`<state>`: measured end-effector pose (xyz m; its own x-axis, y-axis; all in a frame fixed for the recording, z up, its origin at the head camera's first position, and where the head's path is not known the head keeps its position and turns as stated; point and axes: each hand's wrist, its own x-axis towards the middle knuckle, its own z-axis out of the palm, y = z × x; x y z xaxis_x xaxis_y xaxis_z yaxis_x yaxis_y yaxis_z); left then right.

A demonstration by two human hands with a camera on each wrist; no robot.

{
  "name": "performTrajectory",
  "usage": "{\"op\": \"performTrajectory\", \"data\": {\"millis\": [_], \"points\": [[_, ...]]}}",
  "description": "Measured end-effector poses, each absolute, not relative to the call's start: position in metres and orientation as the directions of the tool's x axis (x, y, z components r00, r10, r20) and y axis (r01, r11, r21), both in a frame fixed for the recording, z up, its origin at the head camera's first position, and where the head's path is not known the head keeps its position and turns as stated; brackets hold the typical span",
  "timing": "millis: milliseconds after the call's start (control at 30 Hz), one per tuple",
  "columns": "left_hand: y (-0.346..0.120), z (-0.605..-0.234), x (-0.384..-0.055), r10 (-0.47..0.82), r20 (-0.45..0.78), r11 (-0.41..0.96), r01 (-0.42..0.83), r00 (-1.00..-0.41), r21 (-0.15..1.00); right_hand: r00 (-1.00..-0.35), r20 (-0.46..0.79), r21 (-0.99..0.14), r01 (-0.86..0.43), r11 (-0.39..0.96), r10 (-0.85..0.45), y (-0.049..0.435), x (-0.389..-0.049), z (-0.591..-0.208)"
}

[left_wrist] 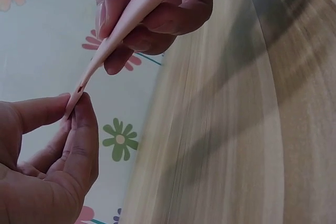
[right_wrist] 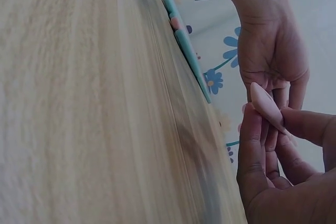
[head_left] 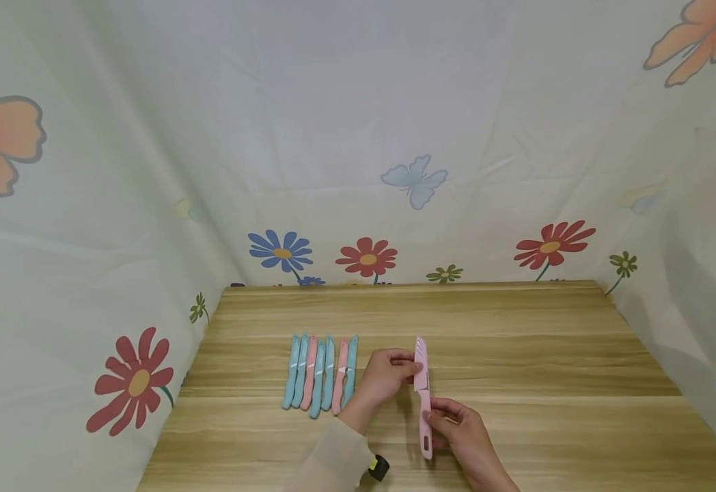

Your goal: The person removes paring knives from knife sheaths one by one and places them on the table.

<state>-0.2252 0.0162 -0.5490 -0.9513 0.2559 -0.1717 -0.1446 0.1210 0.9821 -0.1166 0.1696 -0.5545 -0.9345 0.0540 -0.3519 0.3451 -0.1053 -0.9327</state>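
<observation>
Between both hands is a pink knife (head_left: 424, 404), raised over the table with its slotted blade part pointing away and its handle toward me. My left hand (head_left: 387, 377) pinches the blade end between thumb and fingers. The handle is in my right hand (head_left: 465, 436), thumb on one side and fingers on the other. In the left wrist view the knife (left_wrist: 123, 30) appears edge-on as a thin pink strip. The right wrist view shows the rounded handle end (right_wrist: 265, 106) between the right thumb and fingers; the rest is largely hidden.
Left of the hands, several teal knives (head_left: 290, 383) and two pink knives (head_left: 307, 383) lie side by side on the wood-grain table (head_left: 548, 355). A flower-printed white curtain (head_left: 333, 137) surrounds the table's back and sides. The left wrist wears a black band (head_left: 380, 468).
</observation>
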Motion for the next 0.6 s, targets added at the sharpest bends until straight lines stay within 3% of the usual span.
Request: {"op": "performTrajectory", "data": {"millis": [600], "points": [[0.0192, -0.5472, -0.2217, 0.230, -0.158, 0.111, -0.135, -0.960, 0.985, -0.944, -0.329, -0.939, 0.326, -0.105, 0.010, 0.1673, -0.1159, -0.5523]]}}
